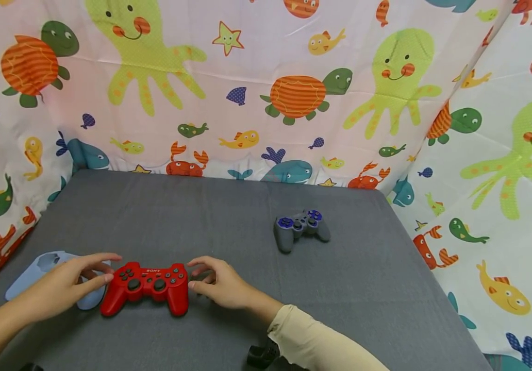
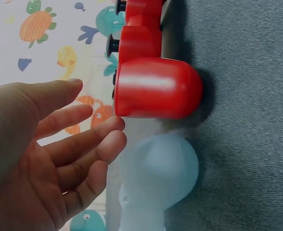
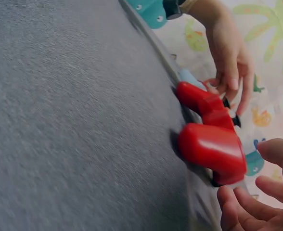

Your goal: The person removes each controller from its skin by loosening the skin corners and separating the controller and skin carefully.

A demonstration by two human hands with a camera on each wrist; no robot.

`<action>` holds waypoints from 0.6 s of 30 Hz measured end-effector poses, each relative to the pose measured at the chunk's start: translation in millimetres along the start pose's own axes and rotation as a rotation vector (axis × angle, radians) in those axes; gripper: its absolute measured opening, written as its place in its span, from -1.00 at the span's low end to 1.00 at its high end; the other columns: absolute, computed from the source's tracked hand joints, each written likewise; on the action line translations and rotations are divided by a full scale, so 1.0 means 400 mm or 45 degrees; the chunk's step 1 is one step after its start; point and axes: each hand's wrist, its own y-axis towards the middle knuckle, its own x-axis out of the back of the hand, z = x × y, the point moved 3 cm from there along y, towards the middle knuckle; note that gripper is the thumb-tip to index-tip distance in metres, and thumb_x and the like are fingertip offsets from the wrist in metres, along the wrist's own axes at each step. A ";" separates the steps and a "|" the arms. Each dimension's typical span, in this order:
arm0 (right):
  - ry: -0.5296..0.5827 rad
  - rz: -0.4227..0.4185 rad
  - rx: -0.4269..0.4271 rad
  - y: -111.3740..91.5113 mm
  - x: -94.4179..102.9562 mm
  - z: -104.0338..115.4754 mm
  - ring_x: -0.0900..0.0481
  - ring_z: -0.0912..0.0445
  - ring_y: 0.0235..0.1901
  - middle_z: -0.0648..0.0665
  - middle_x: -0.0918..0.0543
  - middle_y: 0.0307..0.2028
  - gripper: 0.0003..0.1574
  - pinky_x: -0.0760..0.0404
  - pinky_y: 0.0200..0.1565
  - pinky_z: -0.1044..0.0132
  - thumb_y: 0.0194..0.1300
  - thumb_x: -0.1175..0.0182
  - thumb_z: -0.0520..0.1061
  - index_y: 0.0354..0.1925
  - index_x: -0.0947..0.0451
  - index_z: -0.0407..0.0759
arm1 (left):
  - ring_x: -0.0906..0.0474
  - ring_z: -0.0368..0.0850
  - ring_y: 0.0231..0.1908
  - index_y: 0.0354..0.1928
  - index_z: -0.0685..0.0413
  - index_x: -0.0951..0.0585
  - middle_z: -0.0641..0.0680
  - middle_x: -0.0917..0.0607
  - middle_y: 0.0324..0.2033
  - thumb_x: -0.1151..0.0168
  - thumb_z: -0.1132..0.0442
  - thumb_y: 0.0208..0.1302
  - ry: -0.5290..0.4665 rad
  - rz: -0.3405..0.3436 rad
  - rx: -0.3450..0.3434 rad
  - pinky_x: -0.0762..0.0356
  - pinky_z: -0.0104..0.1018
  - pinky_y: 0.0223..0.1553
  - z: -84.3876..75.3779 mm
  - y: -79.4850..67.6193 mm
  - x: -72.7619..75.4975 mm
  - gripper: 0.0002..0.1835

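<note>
A red game controller point(image 1: 147, 286) with black thumbsticks and "SONY" lettering lies face up on the grey cloth. My left hand point(image 1: 67, 285) is at its left end, with thumb and fingers spread apart; the left wrist view shows the fingers loosely bent beside the red grip. Beneath that hand lies a light blue, controller-shaped piece point(image 1: 38, 272), partly hidden; I cannot tell whether it is a cover or a controller. By the right end of the red controller is my right hand point(image 1: 223, 283), its fingers loosely bent and the thumb apart from them.
A dark grey controller point(image 1: 299, 228) with blue button pads lies farther back, right of the middle. Grey cloth covers the table point(image 1: 363, 288). A curtain point(image 1: 256, 62) printed with sea animals hangs behind and along both sides. Near the front edge sits a black object point(image 1: 262, 355).
</note>
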 end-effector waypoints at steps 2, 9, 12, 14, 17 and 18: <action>-0.013 -0.025 0.023 -0.001 0.010 0.001 -0.72 0.17 -0.29 -0.26 -0.65 0.05 -0.51 -0.57 -0.38 0.45 0.43 -0.23 -0.14 0.28 -0.48 -0.19 | -0.67 -0.23 -0.21 0.37 0.13 -0.46 0.12 -0.74 0.02 -0.21 0.02 0.46 0.001 -0.008 -0.008 -0.58 -0.39 -0.33 -0.003 0.004 0.003 -0.45; -0.144 -0.056 0.077 -0.011 0.042 0.001 -0.61 0.26 -0.37 -0.21 -0.69 0.00 -0.53 -0.52 -0.37 0.47 0.44 -0.23 -0.11 0.25 -0.51 -0.16 | -0.64 -0.30 -0.24 0.34 0.07 -0.49 0.11 -0.74 0.01 -0.19 0.00 0.47 0.042 -0.066 -0.012 -0.56 -0.39 -0.34 -0.016 0.017 0.004 -0.48; -0.193 -0.053 0.087 -0.014 0.053 -0.003 -0.61 0.25 -0.32 -0.18 -0.69 0.01 -0.54 -0.54 -0.32 0.45 0.45 -0.23 -0.07 0.25 -0.51 -0.13 | -0.64 -0.34 -0.26 0.32 0.04 -0.52 0.13 -0.74 0.02 -0.20 0.03 0.47 0.056 -0.122 -0.045 -0.57 -0.39 -0.34 -0.029 0.022 0.009 -0.53; -0.216 -0.057 0.088 -0.016 0.061 -0.006 -0.62 0.25 -0.28 -0.17 -0.69 0.01 -0.55 -0.55 -0.29 0.44 0.46 -0.23 -0.05 0.25 -0.52 -0.11 | -0.63 -0.37 -0.28 0.31 0.03 -0.53 0.13 -0.74 0.01 -0.20 0.05 0.47 0.056 -0.155 -0.072 -0.57 -0.40 -0.34 -0.040 0.025 0.012 -0.55; -0.247 -0.075 0.085 -0.021 0.072 -0.010 -0.62 0.24 -0.25 -0.13 -0.69 0.01 -0.55 -0.56 -0.29 0.43 0.46 -0.22 -0.04 0.24 -0.52 -0.09 | -0.62 -0.41 -0.26 0.30 0.02 -0.54 0.11 -0.75 -0.01 -0.21 0.08 0.47 0.059 -0.183 -0.099 -0.57 -0.41 -0.32 -0.057 0.033 0.015 -0.57; -0.256 -0.083 0.085 -0.023 0.075 -0.012 -0.62 0.23 -0.24 -0.12 -0.70 0.01 -0.56 -0.56 -0.29 0.42 0.46 -0.22 -0.04 0.24 -0.52 -0.09 | -0.61 -0.42 -0.25 0.30 0.02 -0.54 0.10 -0.76 -0.01 -0.21 0.08 0.46 0.061 -0.188 -0.102 -0.56 -0.41 -0.32 -0.063 0.036 0.015 -0.57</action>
